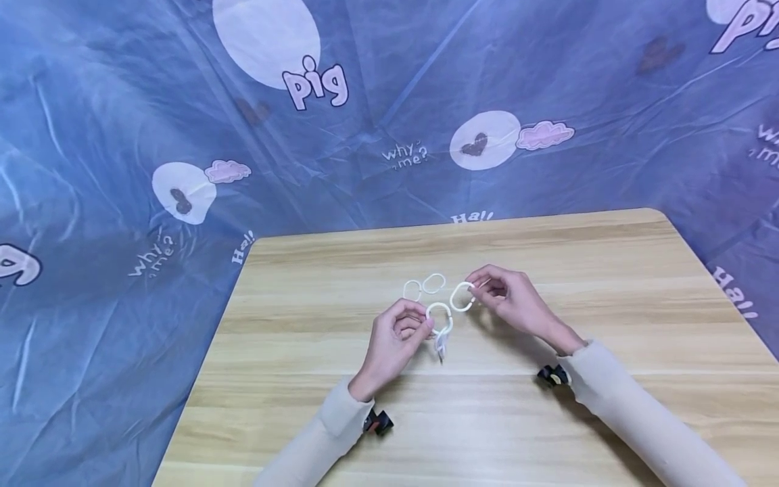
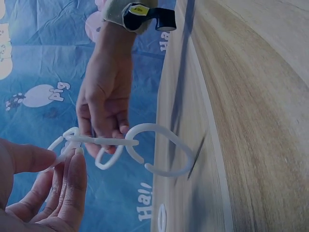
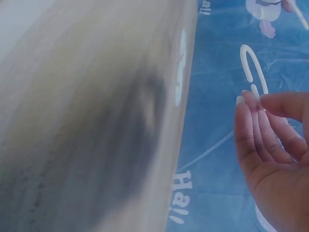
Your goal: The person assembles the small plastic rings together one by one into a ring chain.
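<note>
My left hand (image 1: pixel 394 340) pinches a white plastic link ring (image 1: pixel 439 305) between thumb and fingers. Other white links (image 1: pixel 442 341) hang joined below it. The left wrist view shows one of these, a C-shaped link (image 2: pixel 153 126) with a small gap in its side, close over the table. Across from it, my right hand (image 1: pixel 514 297) holds a separate oval link (image 1: pixel 453 297) by its edge, thumb against fingertips. In the right wrist view that oval link (image 3: pixel 245 55) stands upright, its gap just above the fingertips. The two hands are apart, with their links close to each other.
Two more white oval links (image 1: pixel 434 274) lie on the wooden table (image 1: pixel 316 412) just beyond the hands. A blue printed cloth (image 1: pixel 365 182) hangs behind and beside the table. Small black devices (image 1: pixel 379 423) sit at both wrists.
</note>
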### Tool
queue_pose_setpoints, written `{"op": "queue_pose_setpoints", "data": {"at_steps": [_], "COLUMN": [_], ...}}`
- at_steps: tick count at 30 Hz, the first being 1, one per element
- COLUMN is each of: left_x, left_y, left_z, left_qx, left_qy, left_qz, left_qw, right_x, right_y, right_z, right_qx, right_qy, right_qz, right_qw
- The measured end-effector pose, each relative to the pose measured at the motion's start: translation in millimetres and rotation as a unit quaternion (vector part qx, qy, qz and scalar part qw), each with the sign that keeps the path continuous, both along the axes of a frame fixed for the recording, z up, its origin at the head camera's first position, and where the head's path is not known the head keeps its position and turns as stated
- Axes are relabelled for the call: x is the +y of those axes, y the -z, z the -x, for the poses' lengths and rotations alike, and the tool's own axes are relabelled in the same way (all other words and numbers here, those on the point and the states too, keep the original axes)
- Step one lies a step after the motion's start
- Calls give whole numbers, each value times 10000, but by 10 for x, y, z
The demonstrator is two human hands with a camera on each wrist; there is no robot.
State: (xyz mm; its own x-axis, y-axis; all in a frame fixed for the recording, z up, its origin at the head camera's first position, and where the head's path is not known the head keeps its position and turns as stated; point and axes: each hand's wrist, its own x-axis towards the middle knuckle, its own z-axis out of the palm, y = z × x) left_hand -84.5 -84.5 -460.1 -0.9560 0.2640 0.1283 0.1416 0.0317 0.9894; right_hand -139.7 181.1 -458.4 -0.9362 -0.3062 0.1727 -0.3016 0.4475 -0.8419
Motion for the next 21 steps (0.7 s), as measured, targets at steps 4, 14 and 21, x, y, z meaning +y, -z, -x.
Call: {"op": "queue_pose_setpoints", "data": {"at_steps": [4,14,21], "left_x": [-2,-2,-5], "left_y": [-11,17,25], "left_z": [9,14,25], "left_qx": [11,36,110], "left_qy": [61,-3,-46], "left_qz": [-49,-69,-93], "left_qw": [10000,10000,9999], "right_x": [-14,-19,-59], "right_y": [-81,-176,-233], "right_z": [-44,-110,-166], "right_qx": [118,277,351], "right_qy": [15,66,33], "right_qz": [58,206,471], "right_qw": [9999,9994,9983]}}
